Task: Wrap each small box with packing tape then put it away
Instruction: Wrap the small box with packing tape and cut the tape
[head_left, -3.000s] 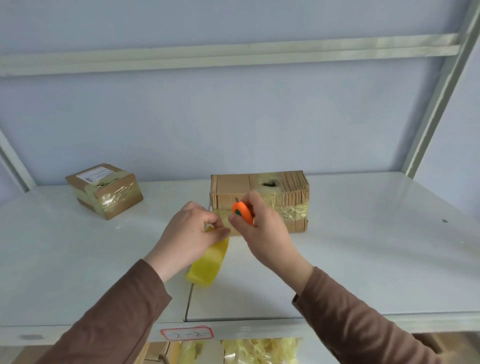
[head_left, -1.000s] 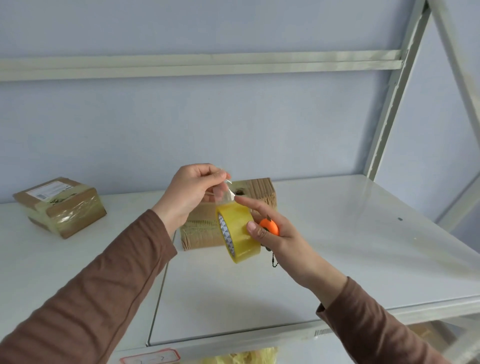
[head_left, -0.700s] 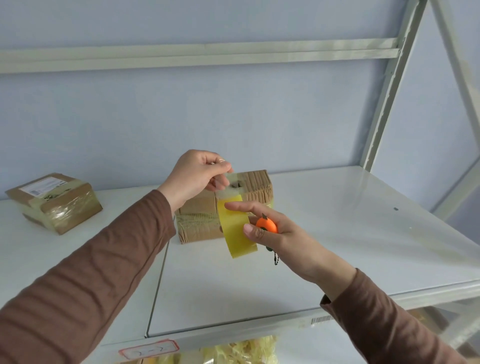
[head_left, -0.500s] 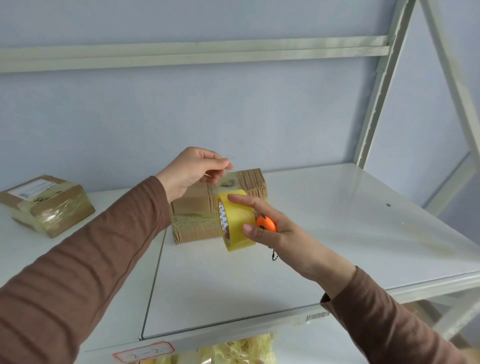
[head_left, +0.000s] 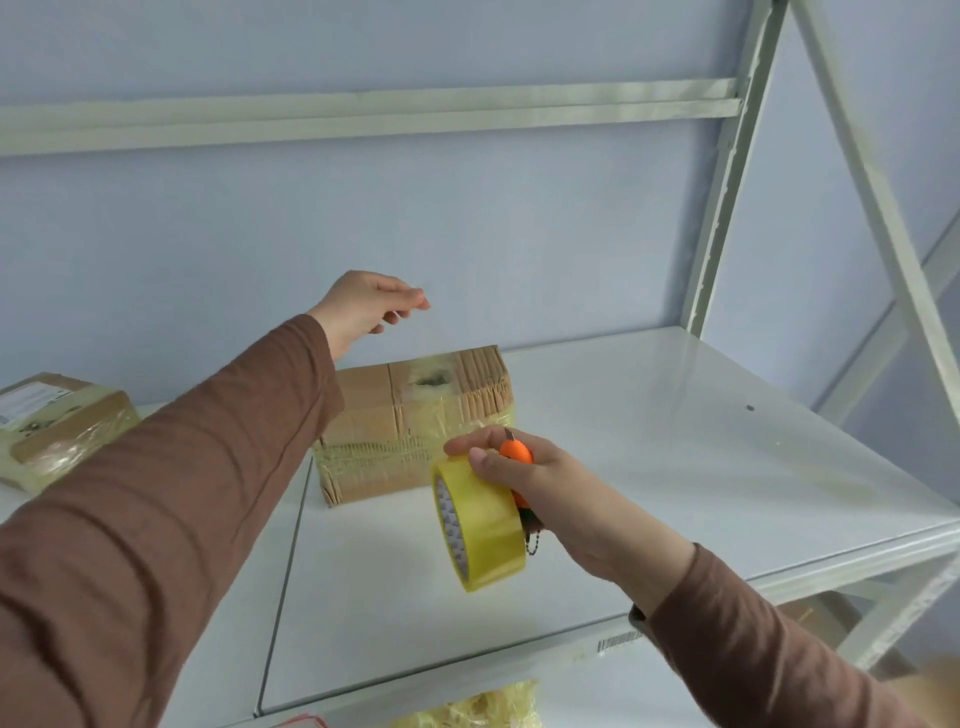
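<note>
Head view, left hand (head_left: 366, 304) pinching tape end at 11 o'clock of box (head_left: 415, 423), right hand (head_left: 511, 467) gripping tape roll (head_left: 480, 525) and orange cutter (head_left: 517, 452)

The tape roll (head_left: 480, 525) under the right hand's (head_left: 524, 467) fingertips is glossy, translucent yellow plastic film. Beside those fingers, the cutter (head_left: 517, 457) is smooth orange plastic. Beyond them, the box (head_left: 410, 421) is matt, ribbed brown cardboard banded in wrinkled shiny tape. Beneath both hands, the shelf (head_left: 649, 467) is smooth, glossy painted metal. The sleeves (head_left: 156, 493) are soft matt brown cloth.
</note>
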